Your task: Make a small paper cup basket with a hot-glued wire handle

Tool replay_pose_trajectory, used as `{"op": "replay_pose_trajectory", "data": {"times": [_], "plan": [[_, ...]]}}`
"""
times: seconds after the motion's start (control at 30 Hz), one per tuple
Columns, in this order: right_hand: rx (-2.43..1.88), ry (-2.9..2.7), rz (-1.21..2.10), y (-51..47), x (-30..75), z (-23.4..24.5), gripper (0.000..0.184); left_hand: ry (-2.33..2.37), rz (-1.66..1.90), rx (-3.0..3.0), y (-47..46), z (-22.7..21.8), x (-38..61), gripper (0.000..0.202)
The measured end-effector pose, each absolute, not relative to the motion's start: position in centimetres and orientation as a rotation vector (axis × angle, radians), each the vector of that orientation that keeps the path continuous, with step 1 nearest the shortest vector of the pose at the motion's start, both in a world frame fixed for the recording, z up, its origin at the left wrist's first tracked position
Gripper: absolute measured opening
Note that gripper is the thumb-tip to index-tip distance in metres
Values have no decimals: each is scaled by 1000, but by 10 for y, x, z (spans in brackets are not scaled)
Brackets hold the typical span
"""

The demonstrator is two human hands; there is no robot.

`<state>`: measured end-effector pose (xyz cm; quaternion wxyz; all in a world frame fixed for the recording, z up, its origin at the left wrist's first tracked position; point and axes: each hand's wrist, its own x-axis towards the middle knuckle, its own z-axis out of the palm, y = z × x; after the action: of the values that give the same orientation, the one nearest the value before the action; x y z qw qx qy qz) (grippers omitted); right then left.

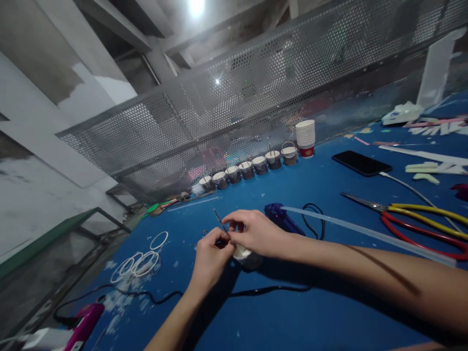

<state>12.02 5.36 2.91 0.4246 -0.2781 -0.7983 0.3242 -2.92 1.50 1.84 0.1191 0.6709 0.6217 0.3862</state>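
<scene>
My right hand (258, 233) pinches a thin dark strip (218, 217), whose upper end sticks up past the fingers. Close against it, my left hand (212, 251) is closed with its fingertips meeting the right ones; what lies between them is hidden. Just under both hands stands a small cup (250, 261) with a whitish inside and a dark wall, partly covered by the fingers. Beyond my right wrist lies a blue glue gun (281, 217) with a long translucent glue stick (365, 236) coming out of its back.
White rings (146, 264) lie at left, near a black cable (157, 298) and a magenta power strip (86, 325). Several small cups (245, 170) line the mesh panel (219, 112), beside stacked paper cups (305, 139). A phone (361, 162) and red-yellow pliers (383, 208) lie at right.
</scene>
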Motion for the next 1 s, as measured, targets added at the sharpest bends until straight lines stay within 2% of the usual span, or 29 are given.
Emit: {"op": "replay_pose_trajectory", "data": {"times": [0.1,0.6,1.0], "plan": [[-649,-2032,783,54,117,29,14,1820,1127,1970,14,19,-28,11],[-462,-2154,592,62,119,24,20,1883,1041,1944,12,22,-27,8],[-425,-2142,551,65,118,19,18,1827,1002,1913,15,23,-32,11]]}}
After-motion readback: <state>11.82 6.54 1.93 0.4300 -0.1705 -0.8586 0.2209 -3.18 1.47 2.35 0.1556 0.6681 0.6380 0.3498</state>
